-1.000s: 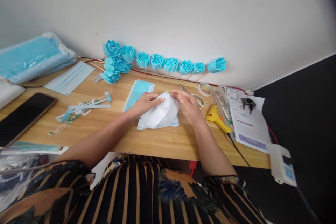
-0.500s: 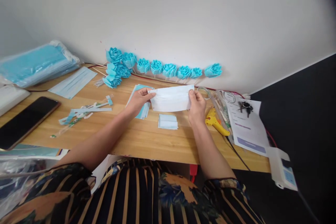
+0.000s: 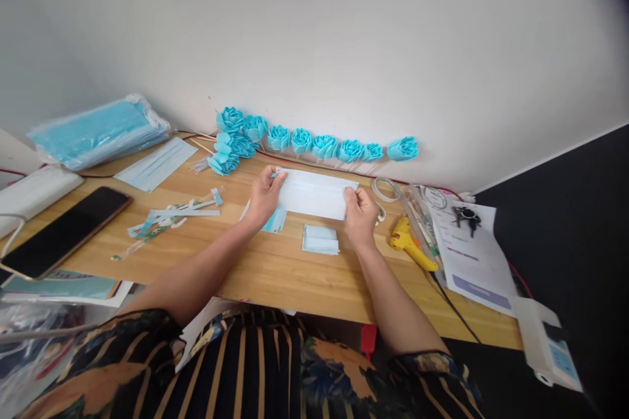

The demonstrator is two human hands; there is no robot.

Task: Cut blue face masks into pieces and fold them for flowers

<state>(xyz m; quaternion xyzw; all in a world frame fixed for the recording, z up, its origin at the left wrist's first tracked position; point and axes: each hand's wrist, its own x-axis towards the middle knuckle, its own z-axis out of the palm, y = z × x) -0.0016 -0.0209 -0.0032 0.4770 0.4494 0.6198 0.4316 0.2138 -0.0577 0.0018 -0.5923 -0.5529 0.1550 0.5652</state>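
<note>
A pale rectangular sheet of face-mask fabric point(image 3: 314, 195) is stretched out above the table between both hands. My left hand point(image 3: 265, 196) pinches its left end, thumb on top. The right end is gripped between thumb and fingers of my right hand point(image 3: 362, 216). Below the sheet lies a small folded stack of pale blue pieces point(image 3: 320, 239). Bluer cut sheets point(image 3: 275, 220) lie partly hidden behind my left hand. Along the wall stands a row of blue fabric roses point(image 3: 325, 146), with several more bunched at its left end.
A yellow glue gun point(image 3: 411, 245), a tape roll point(image 3: 386, 189) and keys point(image 3: 466, 219) on a printed paper point(image 3: 472, 262) lie to the right. Leftward are a phone point(image 3: 66, 229), cut strips point(image 3: 170, 216), a loose flat sheet point(image 3: 156, 163) and a bag of masks point(image 3: 103, 134).
The sheet has tipped, its left end now higher than its right. Both hands keep their hold. The whole view has shifted slightly, so the table appears lower and further right.
</note>
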